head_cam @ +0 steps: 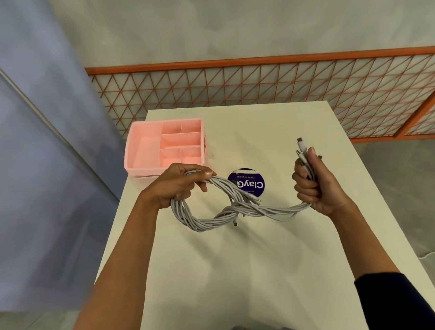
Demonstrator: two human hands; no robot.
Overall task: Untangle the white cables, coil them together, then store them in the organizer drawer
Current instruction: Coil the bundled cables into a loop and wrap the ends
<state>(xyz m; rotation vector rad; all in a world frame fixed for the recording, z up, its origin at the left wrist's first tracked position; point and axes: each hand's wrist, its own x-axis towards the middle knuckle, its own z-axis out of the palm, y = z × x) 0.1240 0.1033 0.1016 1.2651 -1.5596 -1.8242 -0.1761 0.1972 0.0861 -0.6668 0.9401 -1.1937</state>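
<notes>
A grey plaster wall (227,22) fills the back of the room, and a tall pale blue panel (30,152) slants down the left side. Below the wall an orange-framed lattice screen (257,84) runs across behind the table. The white table (244,266) stretches away from the person, whose two forearms reach over it from dark sleeves (390,302) at the near edge.

A pink organizer (141,170) sits at the far left corner of the table, its left side hanging a little past the table edge. Its top is split into one long compartment on the left and several smaller ones on the right.

The white cables (215,220) are held up over the middle of the table, strung between the two hands as one thick bundle. On the left they curve round in a loose loop. Toward the middle the strands twist over each other, then run on as a narrower rope to the right.

The left hand (179,185) is curled around the top of the loop, just in front of the organizer. The right hand (315,186) is closed in a fist around the other end of the bundle, held upright.

A round dark purple label (254,185) with white lettering lies on the table behind the twist.

Several plug ends (301,146) stick up out of the right fist. A few more plugs (234,224) dangle free at the crossing.
</notes>
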